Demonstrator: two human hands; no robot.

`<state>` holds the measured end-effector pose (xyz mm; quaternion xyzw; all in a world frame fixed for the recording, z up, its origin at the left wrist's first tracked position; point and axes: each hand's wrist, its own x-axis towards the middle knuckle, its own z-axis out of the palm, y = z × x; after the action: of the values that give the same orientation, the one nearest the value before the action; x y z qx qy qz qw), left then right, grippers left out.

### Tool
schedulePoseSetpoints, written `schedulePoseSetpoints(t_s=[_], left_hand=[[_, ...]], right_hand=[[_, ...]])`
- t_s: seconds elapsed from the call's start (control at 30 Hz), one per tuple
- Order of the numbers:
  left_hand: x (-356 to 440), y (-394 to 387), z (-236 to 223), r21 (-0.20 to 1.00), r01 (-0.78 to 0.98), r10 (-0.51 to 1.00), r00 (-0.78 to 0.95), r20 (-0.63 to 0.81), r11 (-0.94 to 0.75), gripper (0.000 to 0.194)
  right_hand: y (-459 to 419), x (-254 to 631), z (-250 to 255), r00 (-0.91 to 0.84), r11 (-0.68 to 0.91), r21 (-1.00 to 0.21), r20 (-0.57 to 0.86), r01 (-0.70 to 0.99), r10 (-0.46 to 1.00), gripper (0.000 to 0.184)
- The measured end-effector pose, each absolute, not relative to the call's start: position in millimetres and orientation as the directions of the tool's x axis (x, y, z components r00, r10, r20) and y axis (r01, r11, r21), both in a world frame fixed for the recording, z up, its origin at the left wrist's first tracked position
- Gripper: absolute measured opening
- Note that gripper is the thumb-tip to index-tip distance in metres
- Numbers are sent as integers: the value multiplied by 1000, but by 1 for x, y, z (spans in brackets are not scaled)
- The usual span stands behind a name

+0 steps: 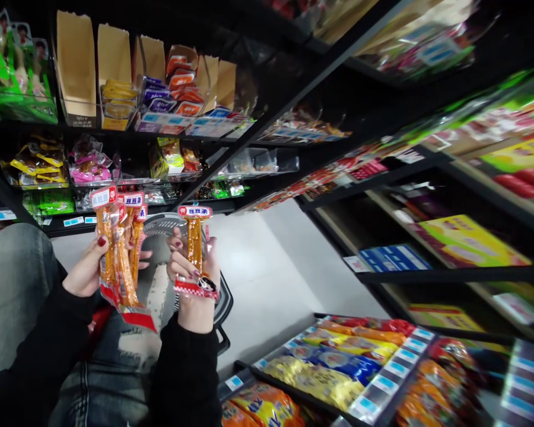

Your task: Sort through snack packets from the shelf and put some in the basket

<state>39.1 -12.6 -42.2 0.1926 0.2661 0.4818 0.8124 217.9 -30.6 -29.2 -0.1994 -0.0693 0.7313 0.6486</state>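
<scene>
My left hand (85, 270) is closed around a small bunch of snack packets (122, 261), clear packs of orange-brown sticks with red and white ends. The packets stand nearly upright, fanned over one another, above my knees. In my right hand (196, 279) is a single snack packet (194, 243) of the same kind, its printed header facing me and its red lower edge at my wrist. Fingers of the right hand wrap across its front. Beneath and behind both hands sits a grey basket (225, 305), partly hidden by my hands and legs.
Black shelves ahead carry open cardboard boxes (75, 65), purple and orange packs (178, 89), and clear bins of pink-wrapped snacks (91, 163). At the lower right a low rack holds yellow and blue bags (329, 362). Shelving on the right bears boxes (471, 237). White floor (258, 267) lies between.
</scene>
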Motion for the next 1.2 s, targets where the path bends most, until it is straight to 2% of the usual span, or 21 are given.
schedulePoseSetpoints(t_s=[0.13, 0.33, 0.4, 0.47, 0.53, 0.7, 0.8, 0.93, 1.2], left_hand=[[41, -12, -44, 544, -713, 896, 377, -234, 443, 63], [40, -14, -39, 541, -739, 912, 380, -155, 400, 63], [40, -15, -37, 541, -747, 917, 374, -140, 387, 63], [40, -16, -36, 545, -745, 917, 374, -139, 386, 64], [40, -15, -36, 550, -741, 917, 371, -145, 386, 66], [40, -14, -39, 568, -723, 916, 358, -178, 393, 69], [40, -14, -39, 580, -717, 920, 341, -193, 387, 71], [39, -14, -38, 583, -709, 916, 346, -204, 398, 71], [38, -13, -37, 564, -716, 910, 353, -217, 412, 76]], right_hand=[[-32, 219, -30, -78, -169, -547, -186, -820, 980, 45], [-35, 217, -32, -103, -122, -756, -72, -644, 992, 62], [-32, 214, -32, 2, -80, -849, -95, -523, 996, 61], [-29, 212, -32, 216, -40, -946, -114, -322, 970, 49], [-27, 209, -33, 413, -29, -995, -67, -99, 908, 39], [-28, 202, -31, 606, -55, -956, 137, 288, 783, 46], [-30, 200, -28, 641, -96, -902, 222, 421, 735, 45], [-31, 200, -27, 640, -98, -875, 267, 475, 720, 39], [-33, 200, -24, 650, -87, -887, 264, 454, 712, 35]])
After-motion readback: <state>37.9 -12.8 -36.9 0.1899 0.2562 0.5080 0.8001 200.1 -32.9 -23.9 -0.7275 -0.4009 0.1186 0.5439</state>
